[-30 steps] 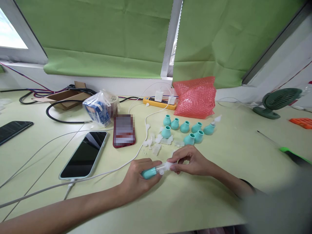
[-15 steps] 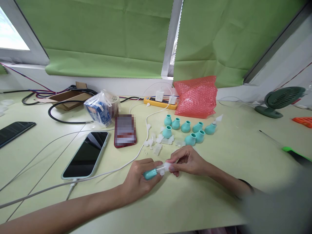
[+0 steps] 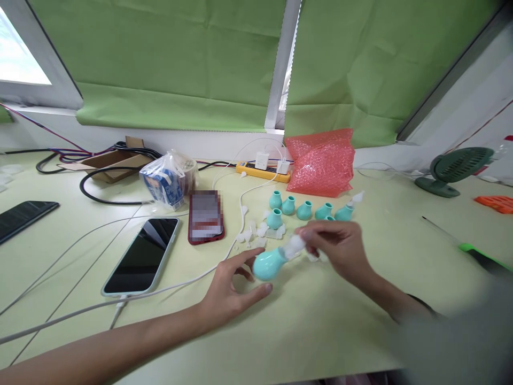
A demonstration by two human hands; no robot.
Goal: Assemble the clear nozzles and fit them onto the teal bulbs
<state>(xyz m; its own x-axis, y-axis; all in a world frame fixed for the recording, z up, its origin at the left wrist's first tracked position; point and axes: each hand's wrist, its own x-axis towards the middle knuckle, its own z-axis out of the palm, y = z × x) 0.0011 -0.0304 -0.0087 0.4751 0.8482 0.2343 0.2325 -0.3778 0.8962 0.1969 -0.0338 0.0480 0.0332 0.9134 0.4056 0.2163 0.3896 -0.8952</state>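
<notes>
While the right hand (image 3: 341,247) pinches the white tip (image 3: 294,246), the left hand (image 3: 229,287) gapes open beside the teal bulb (image 3: 267,266) — a firm pinch should steady both.

The left grip (image 3: 230,291) and left forearm (image 3: 132,336) are bare, the forearm slim and smooth. The right grip (image 3: 340,248) is bare too. A thin black band (image 3: 421,303) crosses the right forearm (image 3: 387,293); right of it, a blurred grey patch (image 3: 460,334) may or may not be a sleeve.

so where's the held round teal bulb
The bulb is below centre in the head view, between the open left hand and the right hand pinching its white tip.
</notes>
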